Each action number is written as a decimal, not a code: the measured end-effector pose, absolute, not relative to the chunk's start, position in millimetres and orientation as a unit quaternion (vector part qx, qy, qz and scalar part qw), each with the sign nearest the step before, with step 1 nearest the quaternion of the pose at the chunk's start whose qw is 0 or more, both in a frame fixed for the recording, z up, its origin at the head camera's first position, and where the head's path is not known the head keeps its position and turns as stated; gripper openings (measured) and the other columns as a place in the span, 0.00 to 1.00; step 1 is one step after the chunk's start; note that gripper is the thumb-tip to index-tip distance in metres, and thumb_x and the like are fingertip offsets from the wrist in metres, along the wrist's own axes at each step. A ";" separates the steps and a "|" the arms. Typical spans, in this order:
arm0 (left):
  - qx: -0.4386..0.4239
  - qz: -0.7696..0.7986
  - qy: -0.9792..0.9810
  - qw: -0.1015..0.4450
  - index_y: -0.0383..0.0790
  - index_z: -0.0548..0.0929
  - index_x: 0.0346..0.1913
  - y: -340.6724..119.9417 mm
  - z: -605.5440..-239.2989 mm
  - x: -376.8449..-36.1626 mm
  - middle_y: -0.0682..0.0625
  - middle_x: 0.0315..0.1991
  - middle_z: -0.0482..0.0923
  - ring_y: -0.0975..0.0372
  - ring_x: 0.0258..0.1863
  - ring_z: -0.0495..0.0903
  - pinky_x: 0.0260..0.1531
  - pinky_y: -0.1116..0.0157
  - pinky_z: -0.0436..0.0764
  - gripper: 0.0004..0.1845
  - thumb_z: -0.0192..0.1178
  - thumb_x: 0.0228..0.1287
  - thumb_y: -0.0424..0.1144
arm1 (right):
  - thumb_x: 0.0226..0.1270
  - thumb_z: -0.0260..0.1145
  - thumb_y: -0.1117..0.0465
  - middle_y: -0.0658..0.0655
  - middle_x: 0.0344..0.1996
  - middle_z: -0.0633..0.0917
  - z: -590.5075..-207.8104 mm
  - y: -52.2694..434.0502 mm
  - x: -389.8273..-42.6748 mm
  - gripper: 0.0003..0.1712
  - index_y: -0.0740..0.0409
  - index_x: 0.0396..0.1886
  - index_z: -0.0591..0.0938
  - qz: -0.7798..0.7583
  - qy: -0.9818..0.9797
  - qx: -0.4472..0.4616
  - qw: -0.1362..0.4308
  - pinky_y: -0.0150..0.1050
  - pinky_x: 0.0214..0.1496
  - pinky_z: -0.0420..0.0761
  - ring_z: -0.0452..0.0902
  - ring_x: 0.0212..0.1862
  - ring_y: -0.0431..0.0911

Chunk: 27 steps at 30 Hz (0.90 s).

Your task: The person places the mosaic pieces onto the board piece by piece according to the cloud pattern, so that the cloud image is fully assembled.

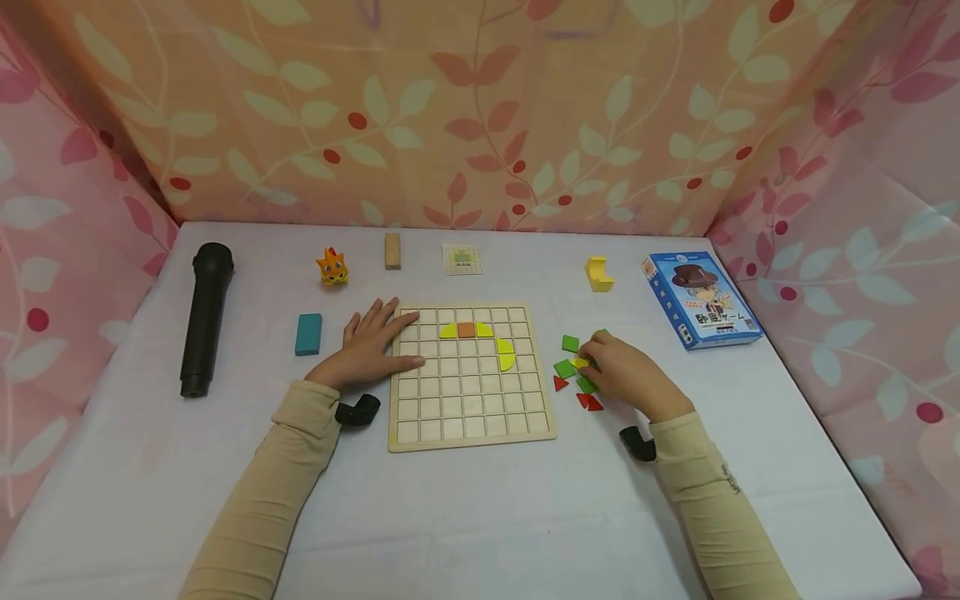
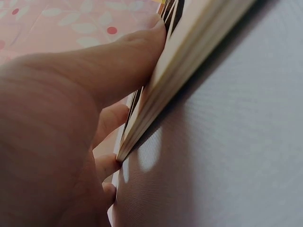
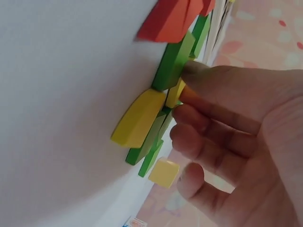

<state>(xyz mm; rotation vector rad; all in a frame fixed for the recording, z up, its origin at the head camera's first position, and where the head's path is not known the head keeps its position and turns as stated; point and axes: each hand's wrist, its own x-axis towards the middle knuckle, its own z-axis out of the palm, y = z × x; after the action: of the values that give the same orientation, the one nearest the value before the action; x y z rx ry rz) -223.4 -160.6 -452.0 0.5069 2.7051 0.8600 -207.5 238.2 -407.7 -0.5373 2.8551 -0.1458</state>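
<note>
My left hand (image 1: 367, 346) rests on the left edge of a wooden grid board (image 1: 472, 386), fingers spread and thumb across the rim. On the board an orange square (image 1: 467, 330) lies between two yellow quarter-round pieces, with more yellow pieces (image 1: 506, 355) lower right. Right of the board, my right hand (image 1: 628, 377) reaches into a small pile of pieces. Its thumb and forefinger pinch a yellow piece (image 3: 175, 94), partly hidden by the fingers. Around the fingertips lie green pieces (image 3: 171, 66), another yellow piece (image 3: 139, 118) and red triangles (image 3: 168, 21).
A black microphone (image 1: 205, 321) lies far left. Behind the board are a teal block (image 1: 308, 334), an orange toy figure (image 1: 332, 267), a wooden block (image 1: 392, 251), a patterned card (image 1: 462, 259) and a yellow block (image 1: 598, 274). A blue game box (image 1: 705, 298) lies at the right.
</note>
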 end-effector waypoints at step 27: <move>0.207 0.275 0.933 0.101 0.53 0.55 0.75 -161.4 -459.2 -221.7 0.42 0.77 0.37 0.47 0.76 0.32 0.67 0.40 0.30 0.48 0.63 0.55 0.65 | 0.66 0.65 0.56 0.50 0.46 0.79 -387.0 114.7 -233.3 0.18 0.55 0.54 0.79 -0.089 0.921 -0.376 0.055 0.37 0.47 0.81 0.78 0.41 0.41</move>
<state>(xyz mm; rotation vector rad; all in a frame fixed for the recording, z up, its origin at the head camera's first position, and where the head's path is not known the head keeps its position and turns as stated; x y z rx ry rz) -221.7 -161.4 -459.2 0.6120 2.7582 0.8127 -233.3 114.7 -387.0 -1.1427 2.7939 -0.2693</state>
